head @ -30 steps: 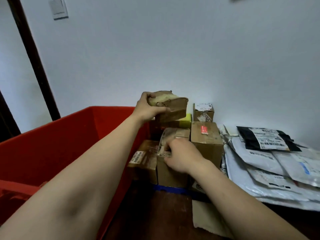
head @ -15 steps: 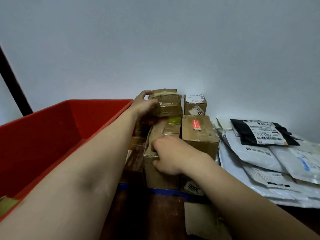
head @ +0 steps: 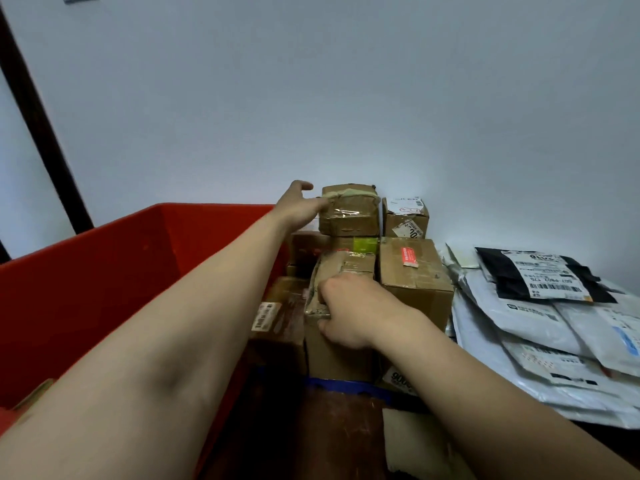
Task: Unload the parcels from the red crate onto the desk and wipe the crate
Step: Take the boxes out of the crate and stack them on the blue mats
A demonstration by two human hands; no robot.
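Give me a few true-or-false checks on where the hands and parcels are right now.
1. The left hand touches the side of the small taped box on top of the stack. True.
2. The right hand holds nothing. False: its fingers curl over the top edge of the front cardboard box.
3. The black mailer bag lies on top of the white mailer bags. True.
4. The box with the red sticker stands inside the red crate. False: it stands outside the crate, among the stacked boxes beside the mailers.
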